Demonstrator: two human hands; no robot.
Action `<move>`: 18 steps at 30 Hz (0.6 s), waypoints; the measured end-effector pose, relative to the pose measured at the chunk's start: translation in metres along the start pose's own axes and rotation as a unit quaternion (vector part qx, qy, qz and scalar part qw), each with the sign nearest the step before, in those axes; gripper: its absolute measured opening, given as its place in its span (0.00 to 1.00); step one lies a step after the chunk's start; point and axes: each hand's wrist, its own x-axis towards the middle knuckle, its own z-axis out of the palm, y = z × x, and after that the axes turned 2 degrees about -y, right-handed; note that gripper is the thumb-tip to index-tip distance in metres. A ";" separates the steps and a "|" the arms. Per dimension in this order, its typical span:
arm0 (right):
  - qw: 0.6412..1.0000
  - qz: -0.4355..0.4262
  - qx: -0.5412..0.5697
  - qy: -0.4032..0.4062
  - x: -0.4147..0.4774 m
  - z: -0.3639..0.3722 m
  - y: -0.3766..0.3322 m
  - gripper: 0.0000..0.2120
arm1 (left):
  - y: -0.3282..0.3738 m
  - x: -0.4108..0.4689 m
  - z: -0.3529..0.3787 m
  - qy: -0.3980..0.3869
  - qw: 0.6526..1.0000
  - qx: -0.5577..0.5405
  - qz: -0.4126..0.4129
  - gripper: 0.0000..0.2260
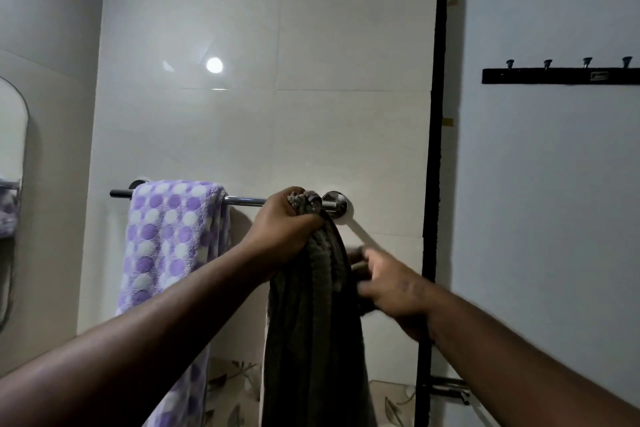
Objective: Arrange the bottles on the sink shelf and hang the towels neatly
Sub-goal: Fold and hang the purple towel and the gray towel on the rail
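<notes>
A chrome towel rail (244, 200) runs across the tiled wall. A purple and white dotted towel (166, 246) hangs over its left half. My left hand (282, 229) grips the bunched top of a dark grey towel (311, 333) at the rail's right end, beside the round wall mount (336, 203). The grey towel hangs straight down from that grip. My right hand (391, 284), blurred, holds the grey towel's right edge lower down, fingers curled on the cloth. No bottles or sink shelf are in view.
A black door frame (433, 163) stands just right of the rail. A black hook rack (561, 74) with several metal hooks is mounted on the door. A mirror edge (14, 163) shows at far left. Floral tiles lie low on the wall.
</notes>
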 end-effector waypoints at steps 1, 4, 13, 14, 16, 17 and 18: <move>0.999 0.014 -0.046 -0.018 -0.003 0.002 0.007 0.15 | -0.001 0.001 -0.002 0.015 1.000 0.010 0.002 0.08; 0.992 -0.023 -0.025 0.119 0.000 0.001 0.009 0.12 | -0.008 0.000 -0.007 -0.055 0.998 0.030 0.018 0.17; 0.983 -0.095 -0.085 0.134 0.012 -0.003 0.009 0.05 | 0.010 -0.006 0.000 -0.095 0.964 0.243 0.052 0.06; 0.986 -0.066 -0.107 0.109 0.009 -0.004 0.016 0.04 | 0.008 -0.003 -0.003 -0.071 0.973 0.215 0.038 0.04; 0.982 -0.049 -0.129 0.125 0.006 -0.004 0.024 0.01 | 0.004 -0.002 -0.008 -0.063 0.981 0.181 0.018 0.04; 0.978 -0.062 -0.121 0.161 0.007 -0.004 0.023 0.02 | 0.002 -0.003 -0.008 -0.086 0.981 0.174 0.008 0.07; 0.974 -0.079 -0.091 0.193 0.011 -0.003 0.020 0.04 | 0.002 -0.005 -0.006 -0.127 0.979 0.158 0.003 0.09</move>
